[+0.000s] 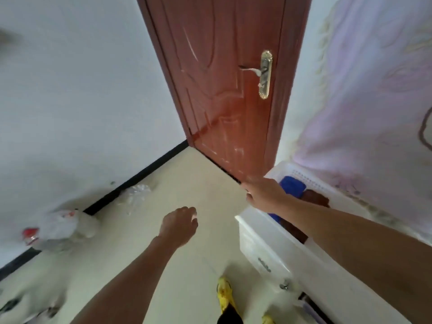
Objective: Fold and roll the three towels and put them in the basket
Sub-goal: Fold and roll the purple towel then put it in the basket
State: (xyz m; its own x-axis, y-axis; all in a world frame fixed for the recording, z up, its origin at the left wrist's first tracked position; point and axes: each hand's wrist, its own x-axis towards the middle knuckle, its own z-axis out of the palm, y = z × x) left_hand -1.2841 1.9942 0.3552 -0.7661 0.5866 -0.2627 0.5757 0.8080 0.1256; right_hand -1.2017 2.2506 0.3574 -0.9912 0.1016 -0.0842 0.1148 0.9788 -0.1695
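Observation:
A white plastic basket [306, 181] stands on a white cabinet [268, 242] at the right. Inside it lie a blue towel [292, 187] and a dark brown towel [315, 198]; my forearm crosses over them and hides part of the inside. My right hand [263, 192] is stretched out over the basket's left end, fingers extended and blurred, with nothing seen in it. Whether it touches the rim I cannot tell. My left hand [180, 222] hangs over the floor left of the cabinet, fingers loosely curled, holding nothing.
A red-brown door [229, 90] with a brass handle [265, 74] stands straight ahead. Plastic bags [63, 228] and clear wrapping [135, 195] lie along the left wall. A pink patterned cloth [374, 90] hangs at the right. A yellow shoe [225, 293] shows on the tiled floor.

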